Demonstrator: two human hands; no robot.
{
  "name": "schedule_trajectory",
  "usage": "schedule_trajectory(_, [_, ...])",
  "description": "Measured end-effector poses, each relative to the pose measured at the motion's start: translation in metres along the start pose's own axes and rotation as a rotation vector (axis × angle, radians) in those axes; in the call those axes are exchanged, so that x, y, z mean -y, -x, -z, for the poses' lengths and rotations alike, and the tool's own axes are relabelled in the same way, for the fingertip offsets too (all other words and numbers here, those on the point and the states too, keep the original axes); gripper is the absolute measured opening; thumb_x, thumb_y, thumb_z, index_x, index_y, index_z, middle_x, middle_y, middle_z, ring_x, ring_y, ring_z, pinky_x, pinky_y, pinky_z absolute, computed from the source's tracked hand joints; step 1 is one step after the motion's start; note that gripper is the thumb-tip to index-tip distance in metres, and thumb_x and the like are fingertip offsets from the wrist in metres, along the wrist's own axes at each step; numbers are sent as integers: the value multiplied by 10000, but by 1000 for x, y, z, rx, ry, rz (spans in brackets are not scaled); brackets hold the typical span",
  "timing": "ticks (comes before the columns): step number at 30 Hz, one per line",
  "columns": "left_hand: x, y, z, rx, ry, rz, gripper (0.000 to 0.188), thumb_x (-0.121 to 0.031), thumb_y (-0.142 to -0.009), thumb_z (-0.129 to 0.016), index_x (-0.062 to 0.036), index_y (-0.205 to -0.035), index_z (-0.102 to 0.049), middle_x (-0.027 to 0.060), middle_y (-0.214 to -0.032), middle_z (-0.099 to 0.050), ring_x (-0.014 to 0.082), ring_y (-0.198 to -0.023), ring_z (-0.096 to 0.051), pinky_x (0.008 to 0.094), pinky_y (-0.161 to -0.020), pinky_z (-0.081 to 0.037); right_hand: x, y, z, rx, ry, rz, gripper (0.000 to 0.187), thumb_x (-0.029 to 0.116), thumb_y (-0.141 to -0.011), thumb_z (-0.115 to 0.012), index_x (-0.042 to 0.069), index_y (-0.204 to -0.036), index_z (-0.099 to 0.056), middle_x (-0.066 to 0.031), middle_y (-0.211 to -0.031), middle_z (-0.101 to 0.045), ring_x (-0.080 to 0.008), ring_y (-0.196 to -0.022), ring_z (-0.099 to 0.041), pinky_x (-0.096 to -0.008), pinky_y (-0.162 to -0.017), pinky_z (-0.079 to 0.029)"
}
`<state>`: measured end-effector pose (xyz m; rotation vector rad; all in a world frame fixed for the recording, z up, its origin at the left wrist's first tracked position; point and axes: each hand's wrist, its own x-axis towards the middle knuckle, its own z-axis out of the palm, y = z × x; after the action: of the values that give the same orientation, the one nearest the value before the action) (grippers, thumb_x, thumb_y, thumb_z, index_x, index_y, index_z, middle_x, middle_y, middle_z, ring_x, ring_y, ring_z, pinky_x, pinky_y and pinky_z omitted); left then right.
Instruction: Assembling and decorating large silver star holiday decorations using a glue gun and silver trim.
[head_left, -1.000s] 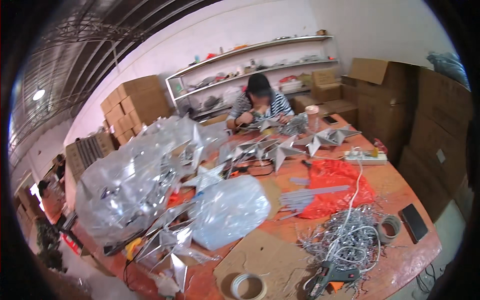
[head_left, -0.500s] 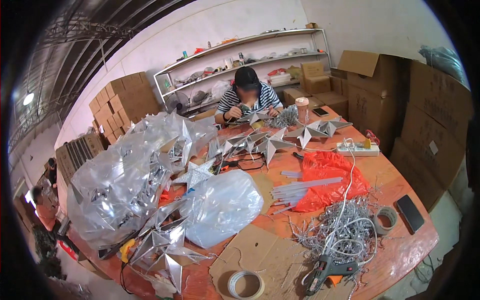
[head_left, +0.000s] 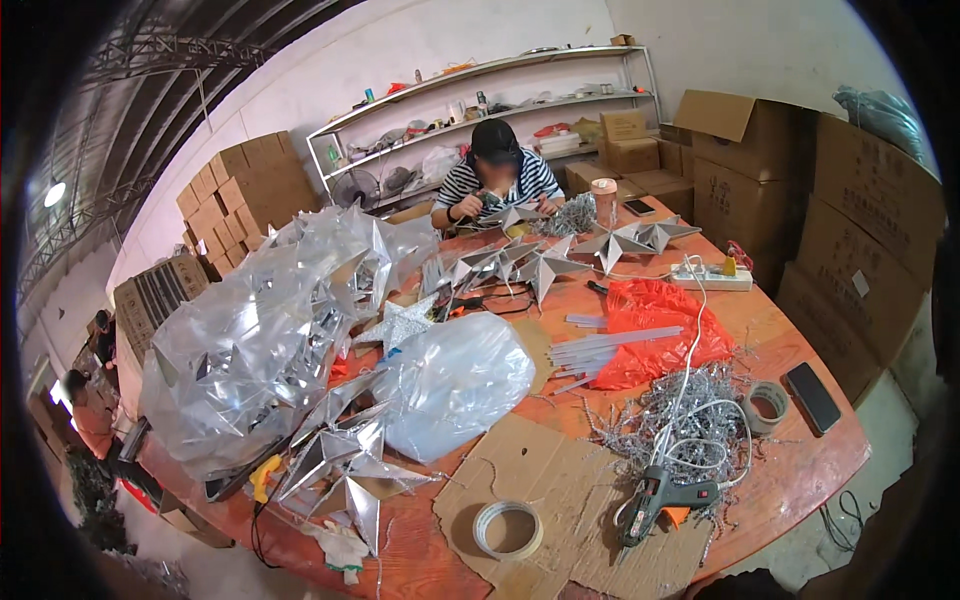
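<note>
Neither of my hands is in view. Nearest to me on the orange-red table [head_left: 790,500], a grey hot glue gun [head_left: 655,495] with an orange trigger rests on a flat piece of brown cardboard [head_left: 570,480]. Beside it on the cardboard lies a roll of tape [head_left: 480,535]. A tangled heap of silver tinsel garland [head_left: 690,395] sits just behind the glue gun, with the white cord running over it. To the left are silver folded stars [head_left: 362,512] and a clear plastic bag [head_left: 460,380]. Translucent glue sticks [head_left: 615,350] stick out of a red plastic bag [head_left: 655,300].
Across the table a co-worker [head_left: 495,190] bends over a silver star. A large clear bag of stars [head_left: 250,350] covers the left side. A phone [head_left: 812,398], another tape roll [head_left: 752,412] and a power strip [head_left: 715,278] lie at right. Cartons [head_left: 745,220] stand beyond.
The view has shifted slightly, so the near tabletop sits a little higher in it. Across the table, the co-worker's head is bent slightly lower. The things on the table look unmoved.
</note>
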<state>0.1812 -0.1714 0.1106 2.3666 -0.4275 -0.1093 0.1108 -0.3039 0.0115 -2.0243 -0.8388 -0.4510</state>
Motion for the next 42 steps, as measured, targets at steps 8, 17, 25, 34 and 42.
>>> schedule_trajectory(8, [-1, 22, 2, 12, 10, 11, 443, -392, -940, -443, -95, -1268, -436, 134, -941, -653, 274, -703, -609, 376, -649, -488, -2, 17, -21, -181, 56, 245, 392, 280, -824, -605, 98, -1171, -593, -94, -1151, -595, -194, -750, -625, -311, -552, -495])
schedule_trajectory(17, [17, 72, 8, -19, 5, 109, 463, -388, -938, -454, -101, -1298, -415, 137, -945, -655, 274, -708, -610, 381, -648, -488, 26, 6, -7, -43, 55, 52, 376, 200, -862, -548, 86, -1221, -537, -104, -1166, -568, -231, -854, -602, -328, -670, -485])
schedule_trajectory(25, [37, 191, -41, 101, 40, 233, 483, -384, -936, -464, -106, -1325, -396, 140, -948, -655, 275, -712, -611, 386, -648, -487, 48, 7, 21, 22, 183, -178, 460, 40, -820, -559, 15, -1271, -472, -232, -1261, -488, -364, -988, -568, -405, -823, -475])
schedule_trajectory(34, [-36, 252, 83, 272, 204, 541, 390, -332, -944, -470, -74, -1237, -481, 115, -892, -643, 200, -724, -610, 329, -625, -480, 25, 5, 10, -133, 156, 29, 543, 5, -803, -514, 85, -1333, -428, -164, -1315, -458, -312, -802, -620, -356, -688, -516])
schedule_trajectory(42, [-36, 235, 117, 86, 65, 347, 388, -329, -947, -463, -76, -1241, -480, 109, -887, -641, 201, -730, -611, 326, -624, -480, 48, 3, 11, 174, 408, -153, 680, 44, -747, -528, 209, -1380, -340, -79, -1045, -499, -219, -744, -631, -304, -553, -535])
